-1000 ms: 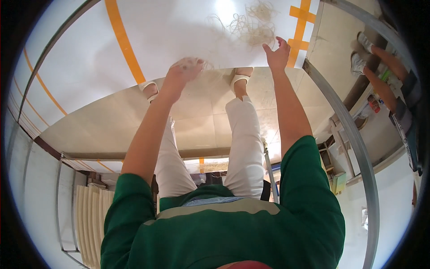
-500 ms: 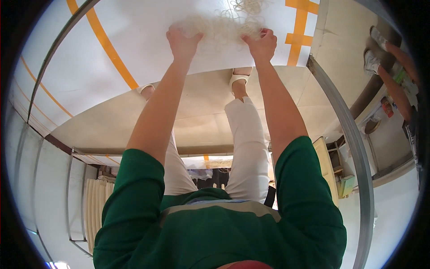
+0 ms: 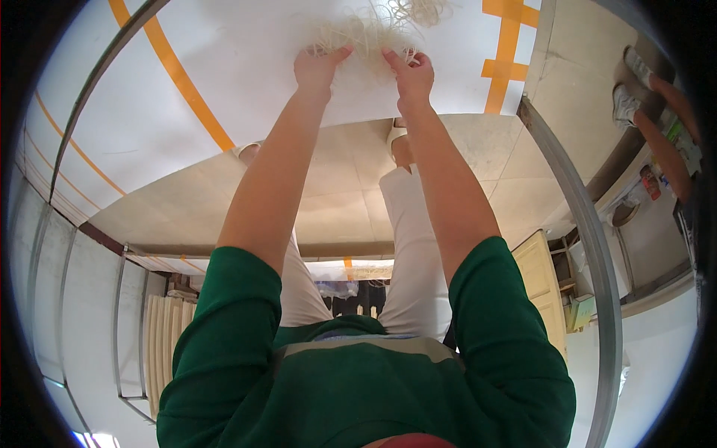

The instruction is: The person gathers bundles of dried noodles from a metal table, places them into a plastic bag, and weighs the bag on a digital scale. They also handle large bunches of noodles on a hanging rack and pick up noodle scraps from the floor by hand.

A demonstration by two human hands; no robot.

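A loose tangle of thin, pale, curly strands (image 3: 358, 41) lies on a white tabletop (image 3: 239, 75) near its front edge. My left hand (image 3: 317, 69) grips the left side of this tangle, its thumb pointing inward and its fingers curled under the strands. Opposite it, my right hand (image 3: 413, 75) is closed on the right side, with the thumb laid along the strands and a few ends showing between the fingers. Just beyond the right hand sits a second, smaller clump of the same pale strands (image 3: 422, 10). The exact kind of strand is too blurred to tell.
Orange tape strips (image 3: 505, 52) mark the tabletop at right and left. A grey metal bar (image 3: 579, 194) curves down the right side. Another person's legs and white shoes (image 3: 626, 104) show at the far right. A cream cabinet door (image 3: 544, 284) stands to my right.
Both hands have drawn closer together, the right one moving left and the left one slightly right, bunching the strands between them. The strands look narrower across now.
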